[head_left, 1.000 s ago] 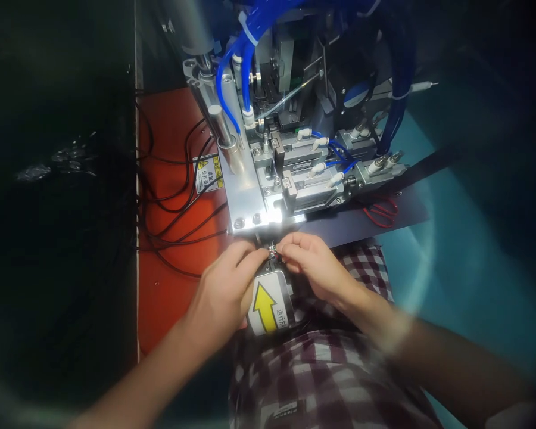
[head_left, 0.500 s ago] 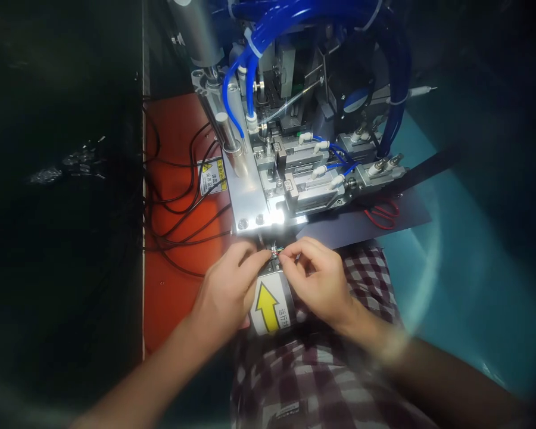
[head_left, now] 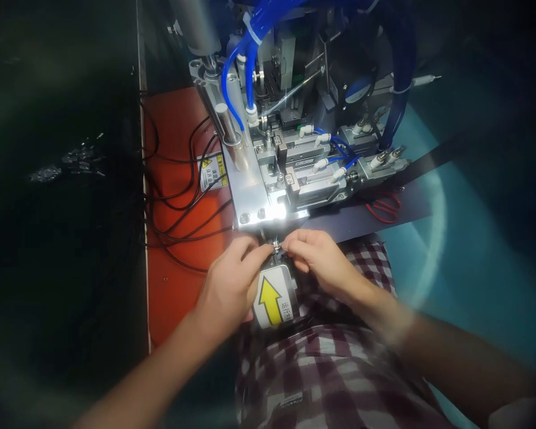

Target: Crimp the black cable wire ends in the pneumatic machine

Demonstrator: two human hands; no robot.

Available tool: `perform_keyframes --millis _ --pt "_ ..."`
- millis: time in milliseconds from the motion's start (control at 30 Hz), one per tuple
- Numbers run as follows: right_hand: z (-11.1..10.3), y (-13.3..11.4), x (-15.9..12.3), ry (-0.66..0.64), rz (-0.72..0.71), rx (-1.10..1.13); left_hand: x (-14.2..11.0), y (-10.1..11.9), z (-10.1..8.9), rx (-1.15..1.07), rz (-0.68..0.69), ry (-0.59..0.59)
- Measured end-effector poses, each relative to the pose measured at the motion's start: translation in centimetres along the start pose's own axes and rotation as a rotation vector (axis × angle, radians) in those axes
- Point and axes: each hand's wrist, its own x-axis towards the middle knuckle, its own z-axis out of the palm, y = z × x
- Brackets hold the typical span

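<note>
My left hand (head_left: 230, 280) is closed, its thumb tip pressed at a small shiny piece (head_left: 276, 245) in front of the machine's metal plate. What its fingers grip is mostly hidden. From the other side my right hand (head_left: 324, 256) pinches thin coloured wires (head_left: 280, 243) beside that piece; they are too small to make out fully. Just below the fingertips is a dark fixture (head_left: 277, 260). Nearer to me, a white block with a yellow arrow label (head_left: 270, 298) sits beside the left palm.
Beyond my hands stands a machine with metal slides (head_left: 312, 185) and blue air tubes (head_left: 250, 77). Black cables (head_left: 183, 202) cross the orange base (head_left: 170, 298) on the left. A red wire loop (head_left: 386, 208) lies at right. Checked cloth (head_left: 330, 369) covers my lap.
My right hand has turned, its fingers stretching more toward the small piece, its wrist slightly further right. My left hand stays nearly in place. The whole view has shifted slightly.
</note>
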Motion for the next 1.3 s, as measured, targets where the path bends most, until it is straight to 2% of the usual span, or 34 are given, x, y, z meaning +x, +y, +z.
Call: perform_keyframes --millis 67,233,400,500,567,633,700,767,833,933,1067,1133,1300 --pt "-0.4 -0.1 0.0 -0.028 0.035 0.021 0.0 0.0 0.0 -0.003 -0.006 -0.006" --pt "-0.3 0.0 -0.2 0.113 -0.189 -0.195 0.1 0.1 0.0 -0.003 0.004 0.004" --pt "1.3 0.5 0.0 0.172 -0.204 -0.086 0.1 0.2 0.0 -0.010 0.002 0.010" --pt "1.6 0.7 -0.2 0.233 -0.335 -0.189 0.1 0.1 0.0 -0.008 -0.002 0.007" --pt "1.5 0.8 -0.3 0.230 -0.374 -0.239 0.0 0.1 0.0 -0.008 -0.003 0.006" --pt "1.3 0.7 -0.2 0.204 -0.302 -0.184 0.0 0.1 0.0 -0.007 -0.009 -0.004" --pt "1.1 0.4 0.1 0.167 -0.149 -0.052 -0.1 0.1 0.0 -0.004 -0.018 -0.019" --pt "0.8 0.1 0.4 0.096 0.005 0.071 0.0 0.2 -0.2 0.002 -0.021 -0.036" --pt "0.4 -0.1 0.6 -0.008 0.077 0.125 0.0 0.3 -0.3 0.016 -0.016 -0.044" --pt "-0.1 0.2 0.6 -0.090 0.012 0.060 -0.1 0.3 -0.5 0.068 -0.001 -0.029" --pt "0.3 1.5 0.5 -0.007 -0.167 -0.090 -0.2 0.1 -0.5 -0.001 -0.003 0.006" --pt "0.9 1.9 0.6 -0.006 -0.205 -0.041 -0.2 -0.1 -0.5 -0.057 -0.020 0.020" --pt "2.0 2.1 0.7 -0.010 -0.185 0.234 -0.2 -0.4 -0.6 -0.062 0.014 0.019"
